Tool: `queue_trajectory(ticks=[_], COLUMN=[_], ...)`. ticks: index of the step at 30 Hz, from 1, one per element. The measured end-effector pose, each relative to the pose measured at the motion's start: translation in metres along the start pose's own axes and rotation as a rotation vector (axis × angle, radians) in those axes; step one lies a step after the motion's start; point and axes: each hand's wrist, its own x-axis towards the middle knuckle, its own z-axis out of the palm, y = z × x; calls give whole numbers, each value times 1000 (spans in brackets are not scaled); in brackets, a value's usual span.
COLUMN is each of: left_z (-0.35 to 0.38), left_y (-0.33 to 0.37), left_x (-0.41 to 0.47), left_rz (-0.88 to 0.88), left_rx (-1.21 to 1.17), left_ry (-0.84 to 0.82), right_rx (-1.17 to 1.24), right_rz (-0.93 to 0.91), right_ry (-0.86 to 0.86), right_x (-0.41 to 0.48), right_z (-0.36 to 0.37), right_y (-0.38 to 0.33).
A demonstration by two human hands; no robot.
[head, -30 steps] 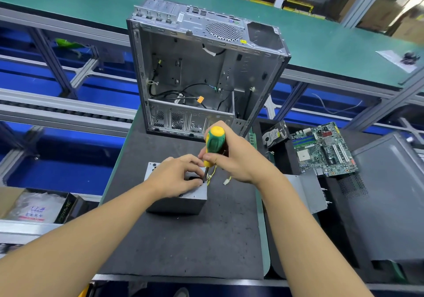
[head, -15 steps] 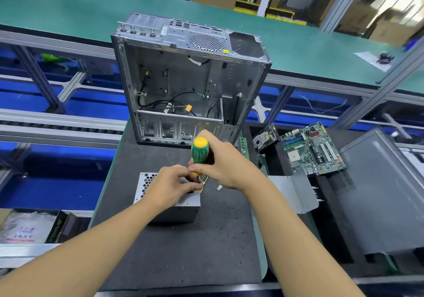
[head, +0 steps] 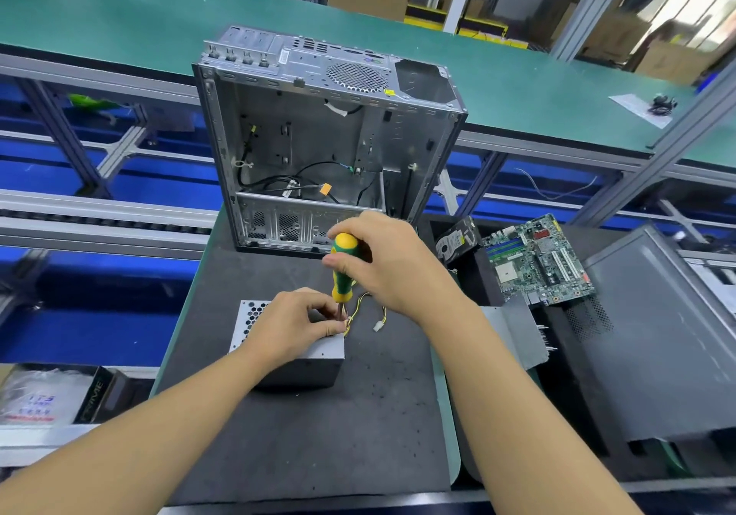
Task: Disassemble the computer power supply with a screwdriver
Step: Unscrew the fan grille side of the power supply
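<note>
Right now the power supply (head: 290, 349), a small grey metal box, sits on the dark foam mat (head: 318, 435) just in front of the gutted computer case (head: 318, 148). The person's left hand (head: 294, 327) lies over the top of the box, fingers curled down toward its far right corner, pinching close around the screwdriver's tip; whether they hold a screw there I cannot tell. The right hand (head: 390, 263) is wrapped closed around the green and yellow screwdriver (head: 343, 269), which stands nearly upright with its shaft going down to that same corner. A short bundle of yellow and black wires (head: 366, 307) trails off the box's right side to a small white plug (head: 378, 325) lying on the mat.

The box looks stiff and fairly heavy for its size, so I judge it will stay put under a flat palm, and the foam should keep it from sliding. Its sheet-metal edges and the honeycomb vent (head: 251, 315) on the left are likely sharp, so the flat top and plain sides seem the better places to hold. The wires are soft and should not be pulled on. Off to the right, a circuit board (head: 537, 259) and a hard drive (head: 454, 242) lie apart from the work.
</note>
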Motion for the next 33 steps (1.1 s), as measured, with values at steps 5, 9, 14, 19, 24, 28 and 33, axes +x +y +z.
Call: queue_trajectory(ticks=[5,9,14,19,24,28,33], left_z=[-4,-5,-4,-5,-7,-6,-1], left_y=[0,0,2,2,3,-1,-3], left_x=[-2,-2,-2,-2,-4,-8,-7], left_rz=[-13,-24,-22,-16,54,40,58], left_rx=[-7,2,27,29,19,34,63], left_ry=[-30,-18,5,-7,-51,66,66], right_rx=[-64,-77,-130,-114,-54,-40,-37], right_rz=[-39,-61,-13,-20,14,6,18], right_ry=[-102,-145,-105,-10,56,32,-33], right_x=[0,-2,-4,-7,-4,-4,-6], right_z=[-2,-3,-6,0,3,1,-4], right_y=[-6,-9,-8,-4,0,-2,-2])
